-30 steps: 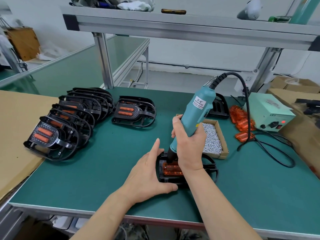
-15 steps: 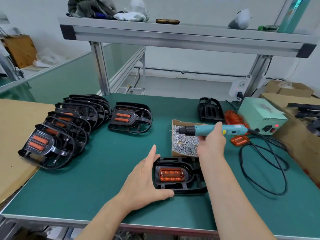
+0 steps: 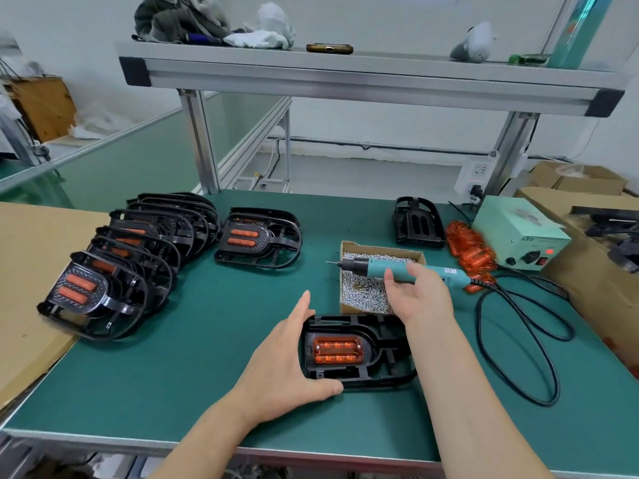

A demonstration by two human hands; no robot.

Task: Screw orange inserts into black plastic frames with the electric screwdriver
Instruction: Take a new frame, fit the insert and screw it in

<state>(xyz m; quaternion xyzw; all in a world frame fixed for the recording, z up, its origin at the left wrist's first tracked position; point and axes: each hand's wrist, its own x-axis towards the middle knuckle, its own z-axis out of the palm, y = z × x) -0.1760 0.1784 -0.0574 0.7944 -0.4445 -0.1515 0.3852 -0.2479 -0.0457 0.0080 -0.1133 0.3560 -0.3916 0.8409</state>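
Low in the centre of the frame a black frame [image 3: 387, 369] lies flat on the green table [image 3: 207, 340], with an orange insert [image 3: 337, 349] seated in its left half. The left hand [image 3: 287, 368] grips the frame's left end, its fingers reaching along the far edge and its thumb hooked on the near edge. Just above and to the right, the right hand [image 3: 420, 299] has its fingers closed round the electric screwdriver [image 3: 377, 266]. The tool is held level and clear of the frame, its bit pointing left over the cardboard box of screws [image 3: 366, 288]. Its black cable [image 3: 518, 340] loops over the table at the right and runs toward the pale green power unit [image 3: 518, 233] at the right edge. A pile of loose orange inserts [image 3: 466, 247] lies just left of that unit, and an empty frame [image 3: 416, 223] lies further left, beyond the box. At mid left, a row of overlapping fitted frames [image 3: 138, 257] runs from the table onto a cardboard sheet [image 3: 27, 271]. One more fitted frame [image 3: 257, 238] lies apart, right of the row. A metal shelf [image 3: 345, 74] spans the top of the frame.
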